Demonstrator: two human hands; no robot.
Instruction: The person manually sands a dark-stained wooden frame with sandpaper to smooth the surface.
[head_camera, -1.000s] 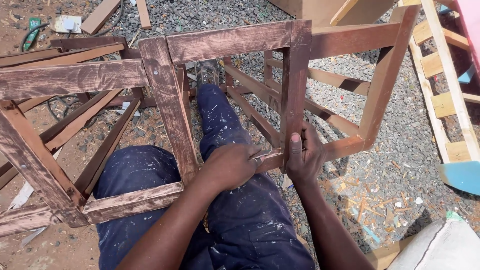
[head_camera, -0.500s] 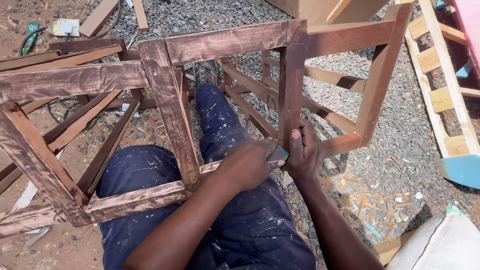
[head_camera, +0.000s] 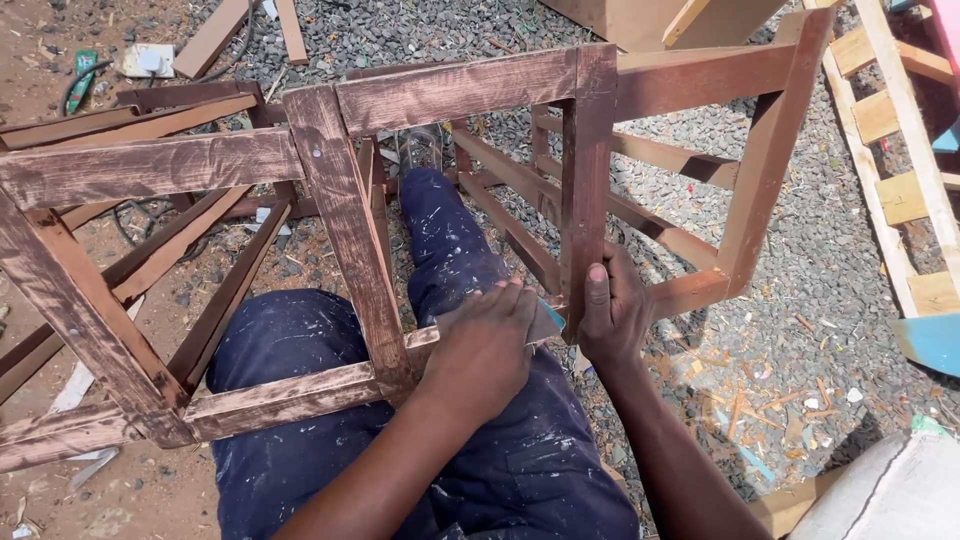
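A: Item one, largest: stained wooden chair frame, lying across the seated person's lap over gravel.

B: Handling?

A: Judged stiff, bulky, moderately heavy; best held at a post near a joint. Right hand clasps the upright post there.

B: Next?

A: Left hand presses a small sanding sheet flat against the lower rail. Sheet judged thin, flexible, light.

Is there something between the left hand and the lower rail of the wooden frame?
Yes. The left hand presses a small grey-teal sheet flat against the lower rail, next to the upright post that the right hand grips.
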